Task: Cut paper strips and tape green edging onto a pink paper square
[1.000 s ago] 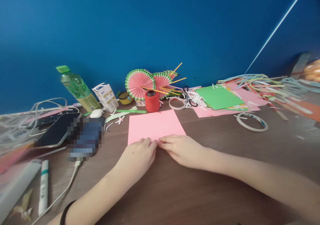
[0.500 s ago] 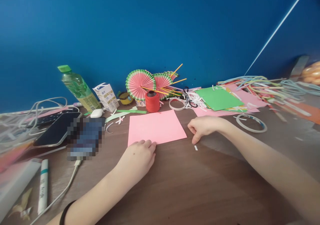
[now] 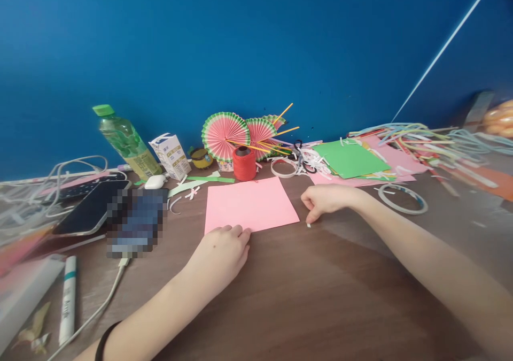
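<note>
**Hands at the pink sheet**

The left hand (image 3: 218, 254) lies flat, its fingers (image 3: 236, 231) pressed together on the near edge of the pink sheet (image 3: 249, 205), which rests flat on the bench (image 3: 304, 297) at mid-width. The right hand (image 3: 326, 200) sits just beside the sheet's right corner, fingers curled in, tips pinching a tiny white scrap (image 3: 308, 225) against the bench. Behind the sheet stands a red spool (image 3: 244, 164), then paper fans (image 3: 225, 135) at the back edge.

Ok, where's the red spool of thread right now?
In the head view, the red spool of thread stands upright mid-table just beyond the far edge of the pink paper sheet, in front of the pink pleated paper fans.
</note>
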A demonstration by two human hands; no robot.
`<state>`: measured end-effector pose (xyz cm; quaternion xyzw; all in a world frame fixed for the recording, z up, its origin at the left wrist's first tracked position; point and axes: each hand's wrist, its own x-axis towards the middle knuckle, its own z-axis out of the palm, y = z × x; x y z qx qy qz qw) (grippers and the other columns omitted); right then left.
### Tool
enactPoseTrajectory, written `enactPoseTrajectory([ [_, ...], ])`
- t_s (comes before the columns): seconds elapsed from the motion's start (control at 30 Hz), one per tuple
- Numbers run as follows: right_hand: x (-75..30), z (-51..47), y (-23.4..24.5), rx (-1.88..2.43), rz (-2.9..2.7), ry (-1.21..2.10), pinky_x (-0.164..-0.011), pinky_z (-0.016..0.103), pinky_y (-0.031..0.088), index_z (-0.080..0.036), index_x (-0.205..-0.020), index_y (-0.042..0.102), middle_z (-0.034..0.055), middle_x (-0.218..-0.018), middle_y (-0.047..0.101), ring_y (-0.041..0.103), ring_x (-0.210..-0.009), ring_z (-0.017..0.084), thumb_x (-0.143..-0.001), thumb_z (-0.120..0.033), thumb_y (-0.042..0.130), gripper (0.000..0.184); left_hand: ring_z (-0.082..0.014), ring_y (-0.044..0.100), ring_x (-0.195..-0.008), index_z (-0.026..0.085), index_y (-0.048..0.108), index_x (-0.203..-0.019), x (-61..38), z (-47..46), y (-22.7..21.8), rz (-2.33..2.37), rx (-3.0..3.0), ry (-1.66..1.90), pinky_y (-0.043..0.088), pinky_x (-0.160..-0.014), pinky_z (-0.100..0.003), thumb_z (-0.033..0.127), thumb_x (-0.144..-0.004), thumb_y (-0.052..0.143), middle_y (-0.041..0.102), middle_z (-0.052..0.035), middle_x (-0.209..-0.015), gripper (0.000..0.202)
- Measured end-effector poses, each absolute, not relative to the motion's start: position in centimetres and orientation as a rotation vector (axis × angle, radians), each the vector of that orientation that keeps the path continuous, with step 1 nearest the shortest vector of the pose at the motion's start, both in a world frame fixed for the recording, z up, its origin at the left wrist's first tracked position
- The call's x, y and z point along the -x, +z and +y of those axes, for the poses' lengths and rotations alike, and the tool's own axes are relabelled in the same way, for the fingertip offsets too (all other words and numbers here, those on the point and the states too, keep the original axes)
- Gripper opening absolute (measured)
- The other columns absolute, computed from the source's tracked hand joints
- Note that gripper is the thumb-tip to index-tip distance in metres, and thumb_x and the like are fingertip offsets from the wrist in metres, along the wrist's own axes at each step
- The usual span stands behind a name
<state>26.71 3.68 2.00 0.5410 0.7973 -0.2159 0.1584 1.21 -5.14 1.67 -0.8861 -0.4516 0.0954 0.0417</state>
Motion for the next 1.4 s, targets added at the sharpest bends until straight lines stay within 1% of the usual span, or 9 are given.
enactPoseTrajectory([
  [0.13, -28.6, 5.5, 1.6, -1.886, 2.213, -0.404, -0.049, 0.023, 0.027, -0.019, -0.063, 0.049, 0.0011, -0.066, 0.058, 0.050, -0.059, 0.014, -0.068, -0.042, 0.059, 0.025, -0.0201, 0.060, -0.076, 0.015, 0.058, -0.109, -1.3, -5.2, 1.7, -1.383, 2.696, 0.284, 0.045, -0.065, -0.031, 0.017, -0.087, 0.036, 0.063, -0.0078, -0.084, 0.031],
  [0.23, -29.0, 6.0, 1.6, -2.145, 2.151, -0.138, -0.052, 0.025, 0.029, -0.018, -0.072, 0.053, 0.0067, -0.077, 0.061, 0.054, -0.068, 0.018, -0.077, -0.033, 0.047, 0.017, -0.0200, 0.059, -0.075, 0.015, 0.059, -0.103, -1.3, -5.0, 1.6, -1.360, 2.698, 0.278, 0.044, -0.063, -0.030, 0.013, -0.086, 0.037, 0.062, -0.0071, -0.082, 0.028],
  [0.33, -27.9, 5.4, 1.6, -2.159, 2.363, -0.100, -0.053, 0.025, 0.030, -0.018, -0.079, 0.055, 0.0068, -0.076, 0.062, 0.055, -0.069, 0.019, -0.082, -0.028, 0.040, 0.019, -0.0204, 0.058, -0.077, 0.015, 0.058, -0.100, -1.2, -4.6, 1.2, -1.306, 2.694, 0.254, 0.044, -0.061, -0.030, 0.011, -0.084, 0.040, 0.061, -0.0066, -0.083, 0.024],
  [0.4, -26.6, 4.7, 1.6, -2.002, 2.664, -0.196, -0.057, 0.025, 0.035, -0.018, -0.085, 0.056, 0.0044, -0.078, 0.063, 0.055, -0.069, 0.017, -0.083, -0.029, 0.042, 0.018, -0.0202, 0.056, -0.079, 0.016, 0.058, -0.095, -1.1, -4.1, 0.7, -1.271, 2.674, 0.206, 0.044, -0.061, -0.029, 0.012, -0.085, 0.041, 0.060, -0.0064, -0.083, 0.021],
  [0.5, -24.2, 3.3, 1.3, -1.507, 3.094, -0.409, -0.073, 0.026, 0.040, -0.017, -0.089, 0.060, 0.0042, -0.091, 0.064, 0.057, -0.084, 0.016, -0.085, -0.023, 0.043, 0.018, -0.0189, 0.054, -0.077, 0.016, 0.057, -0.086, -0.8, -3.4, -0.2, -1.175, 2.632, 0.107, 0.043, -0.062, -0.029, 0.013, -0.086, 0.040, 0.058, -0.0059, -0.082, 0.017],
  [0.63, -21.5, 1.5, -0.2, -0.908, 3.295, -0.496, -0.090, 0.031, 0.039, -0.017, -0.102, 0.060, 0.0070, -0.109, 0.060, 0.053, -0.102, 0.018, -0.080, -0.030, 0.058, 0.026, -0.0182, 0.052, -0.073, 0.017, 0.054, -0.082, -0.2, -2.6, -1.6, -1.029, 2.594, -0.045, 0.043, -0.059, -0.029, 0.015, -0.086, 0.042, 0.057, -0.0042, -0.079, 0.012],
  [0.93, -19.5, 0.1, -3.8, -0.885, 3.498, 0.124, -0.073, 0.029, 0.042, -0.014, -0.087, 0.061, 0.0064, -0.087, 0.064, 0.055, -0.080, 0.017, -0.087, -0.014, 0.041, 0.020, -0.0140, 0.050, -0.065, 0.017, 0.050, -0.076, 0.2, -1.9, -2.7, -0.871, 2.494, -0.366, 0.038, -0.052, -0.025, 0.013, -0.085, 0.042, 0.054, -0.0008, -0.070, 0.013],
  [1.13, -18.9, -0.4, -3.8, -1.112, 3.530, 0.196, -0.070, 0.029, 0.040, -0.014, -0.085, 0.058, 0.0062, -0.081, 0.062, 0.052, -0.077, 0.017, -0.085, -0.013, 0.042, 0.016, -0.0130, 0.052, -0.067, 0.017, 0.052, -0.075, -0.3, -2.1, -2.4, -0.896, 2.459, -0.487, 0.041, -0.056, -0.024, 0.014, -0.084, 0.041, 0.057, -0.0007, -0.071, 0.014],
  [1.4, -18.9, -1.1, -3.2, -1.064, 3.539, 0.381, -0.066, 0.029, 0.035, -0.014, -0.080, 0.058, 0.0048, -0.079, 0.062, 0.050, -0.075, 0.016, -0.085, -0.016, 0.043, 0.017, -0.0131, 0.049, -0.061, 0.018, 0.050, -0.069, -0.2, -2.3, -2.2, -0.813, 2.402, -0.507, 0.038, -0.053, -0.025, 0.013, -0.081, 0.044, 0.054, 0.0009, -0.065, 0.014],
])
